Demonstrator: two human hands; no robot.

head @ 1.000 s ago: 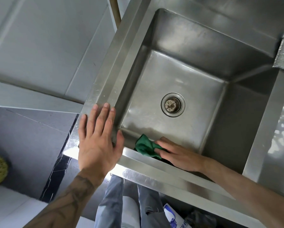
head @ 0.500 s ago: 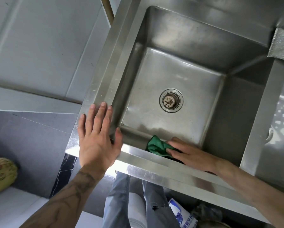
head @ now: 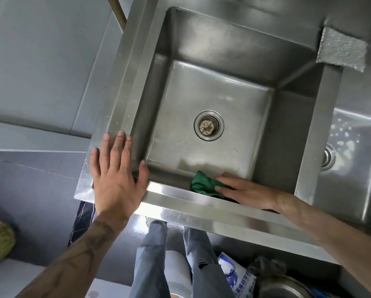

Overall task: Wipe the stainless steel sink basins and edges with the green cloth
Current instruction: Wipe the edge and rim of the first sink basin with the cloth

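A stainless steel sink basin (head: 212,93) with a round drain (head: 208,125) fills the middle of the view. The crumpled green cloth (head: 201,184) lies against the basin's near inner wall, just below the front rim (head: 180,200). My right hand (head: 247,190) presses flat on the cloth, fingers pointing left. On the sink's front-left corner my left hand (head: 115,173) rests flat with fingers spread, thumb over the basin's edge, holding nothing. A second basin (head: 352,158) shows at the right, partly cut off.
A grey scouring pad (head: 341,49) lies on the divider at the back right. Grey wall tiles (head: 40,61) run along the left. Below the sink are my legs in jeans (head: 158,265), a printed bag (head: 236,276) and a metal bowl (head: 283,287).
My right hand has slid the green cloth rightward along the near inner wall of the basin. My left hand stays on the front-left corner.
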